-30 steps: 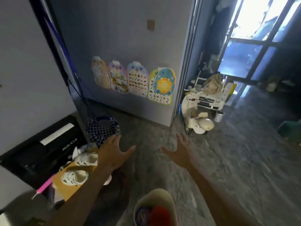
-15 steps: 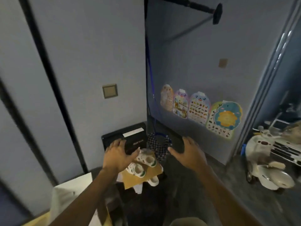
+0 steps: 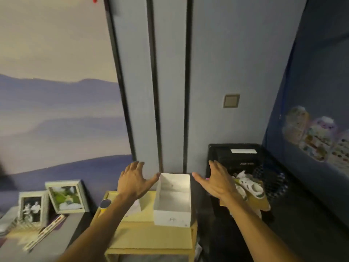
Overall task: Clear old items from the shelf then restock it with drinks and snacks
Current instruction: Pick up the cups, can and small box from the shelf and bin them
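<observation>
The view has been swung left since half a second ago, and a pale wooden shelf (image 3: 151,237) is now brought beneath the left hand (image 3: 133,183) and right hand (image 3: 217,181). Both are held out with fingers (image 3: 135,165) spread and nothing gripped, either side of an open white box (image 3: 173,210) set on the shelf's right end. Two framed photos (image 3: 67,195) are seen on the table (image 3: 56,241) at left.

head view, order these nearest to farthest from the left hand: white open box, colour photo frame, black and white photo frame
1. White open box: just right of the left hand, beside its thumb.
2. Colour photo frame: off to the hand's left, leaning at the wall.
3. Black-and-white photo frame: farther left still, beyond the colour one.
</observation>
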